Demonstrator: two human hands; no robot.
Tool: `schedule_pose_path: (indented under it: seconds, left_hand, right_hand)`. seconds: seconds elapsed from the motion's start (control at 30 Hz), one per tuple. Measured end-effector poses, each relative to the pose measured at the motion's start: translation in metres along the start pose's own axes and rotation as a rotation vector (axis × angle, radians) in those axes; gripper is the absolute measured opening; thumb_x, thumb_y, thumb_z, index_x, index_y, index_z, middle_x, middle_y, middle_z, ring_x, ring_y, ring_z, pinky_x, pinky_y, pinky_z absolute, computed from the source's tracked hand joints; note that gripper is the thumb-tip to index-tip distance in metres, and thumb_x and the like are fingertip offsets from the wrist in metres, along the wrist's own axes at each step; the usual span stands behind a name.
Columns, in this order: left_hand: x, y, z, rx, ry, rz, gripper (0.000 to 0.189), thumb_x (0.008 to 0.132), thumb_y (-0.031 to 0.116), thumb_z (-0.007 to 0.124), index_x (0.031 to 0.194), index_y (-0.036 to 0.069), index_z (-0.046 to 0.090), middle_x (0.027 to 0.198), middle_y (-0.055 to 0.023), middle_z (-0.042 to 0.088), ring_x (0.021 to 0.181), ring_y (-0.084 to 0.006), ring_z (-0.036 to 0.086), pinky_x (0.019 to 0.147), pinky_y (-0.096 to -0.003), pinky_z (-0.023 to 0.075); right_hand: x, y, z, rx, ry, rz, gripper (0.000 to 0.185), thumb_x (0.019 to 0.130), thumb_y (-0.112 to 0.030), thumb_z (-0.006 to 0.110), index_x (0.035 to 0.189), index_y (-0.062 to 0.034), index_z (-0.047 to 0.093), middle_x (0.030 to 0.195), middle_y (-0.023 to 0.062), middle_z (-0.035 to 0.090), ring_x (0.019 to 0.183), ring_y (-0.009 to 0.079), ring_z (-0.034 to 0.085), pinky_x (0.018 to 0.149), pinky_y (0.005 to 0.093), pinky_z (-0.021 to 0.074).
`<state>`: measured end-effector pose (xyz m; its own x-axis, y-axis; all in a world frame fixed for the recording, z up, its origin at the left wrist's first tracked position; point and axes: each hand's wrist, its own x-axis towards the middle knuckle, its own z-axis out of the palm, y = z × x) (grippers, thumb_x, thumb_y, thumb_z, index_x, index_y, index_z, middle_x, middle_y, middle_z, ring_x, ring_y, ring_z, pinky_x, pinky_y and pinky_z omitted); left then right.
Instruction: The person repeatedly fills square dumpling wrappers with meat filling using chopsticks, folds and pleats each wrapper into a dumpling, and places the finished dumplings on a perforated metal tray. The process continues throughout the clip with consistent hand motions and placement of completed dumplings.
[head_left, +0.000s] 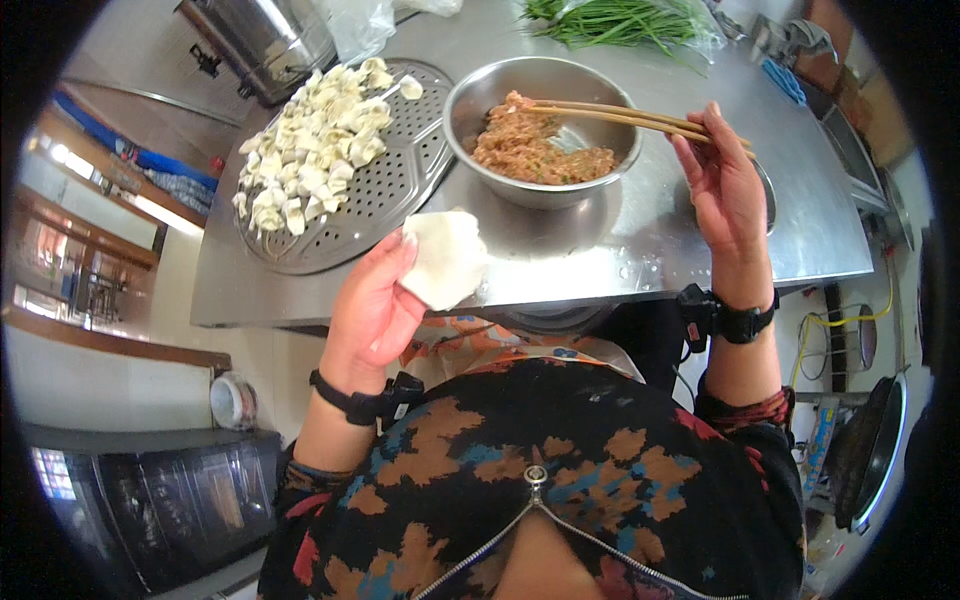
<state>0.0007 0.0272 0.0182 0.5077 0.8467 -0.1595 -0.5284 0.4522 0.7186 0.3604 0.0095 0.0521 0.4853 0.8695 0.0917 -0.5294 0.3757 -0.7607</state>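
Observation:
My left hand (382, 289) holds a stack of thin, pale dough wrappers (448, 259) by its left edge, over the front of the steel table. In my right hand (724, 176) is a pair of wooden chopsticks (622, 114). Their tips touch the minced meat filling (536, 150) near the top of the heap. That filling, flecked with green, lies in a stainless steel bowl (551, 196). Left of the bowl, a perforated metal tray (409, 142) carries many folded wontons (319, 142). Part of a round dish (768, 196) shows behind my right hand; its contents are hidden.
Green chives (622, 26) in clear plastic lie at the table's far side. A tall steel container (259, 45) stands at the far left beside a plastic bag (364, 26). A blue cloth (784, 81) lies far right. The steel table's (570, 259) front edge runs before my body.

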Motion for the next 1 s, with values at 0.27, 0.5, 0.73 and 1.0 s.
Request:
schedule_pose_path:
  seconds: [0.27,0.5,0.73,1.0]
  left_hand:
    - [0.0,-0.009,0.005,-0.188,-0.07,0.001,0.035,0.103,0.016,0.046,0.13,-0.005,0.05,0.128,-0.0177,0.061,0.118,-0.0278,0.061,0.105,-0.0419,0.0475]
    - [0.003,-0.02,-0.002,-0.097,0.081,0.012,0.03,0.098,0.008,0.055,0.127,-0.001,0.053,0.122,-0.0135,0.064,0.114,-0.0224,0.062,0.102,-0.0377,0.0501]
    - [0.001,-0.025,-0.006,-0.132,0.12,0.121,0.029,0.099,0.006,0.052,0.127,0.0,0.051,0.125,-0.013,0.061,0.114,-0.0233,0.062,0.101,-0.0383,0.051]
    - [-0.003,-0.024,0.0,-0.14,0.089,0.142,0.034,0.099,0.005,0.046,0.132,-0.004,0.046,0.127,-0.0159,0.059,0.118,-0.0256,0.06,0.104,-0.0404,0.0486]
  right_hand:
    - [-0.036,0.008,0.013,-0.041,-0.081,0.117,0.021,0.098,-0.019,0.061,0.099,0.0017,0.063,0.097,0.0107,0.066,0.085,0.0175,0.068,0.076,0.0263,0.0631]
    - [-0.055,0.024,0.015,-0.094,-0.145,0.147,0.022,0.1,-0.022,0.058,0.101,-0.0006,0.063,0.097,0.01,0.067,0.085,0.0157,0.068,0.074,0.0273,0.0631]
    - [-0.063,0.034,0.018,-0.112,-0.152,0.132,0.022,0.101,-0.022,0.057,0.103,-0.0015,0.064,0.097,0.0092,0.068,0.083,0.0153,0.068,0.074,0.0287,0.0624]
    - [-0.071,0.045,0.019,-0.154,-0.152,0.117,0.022,0.101,-0.021,0.056,0.103,-0.0001,0.063,0.098,0.0102,0.067,0.086,0.0165,0.068,0.077,0.031,0.0627]
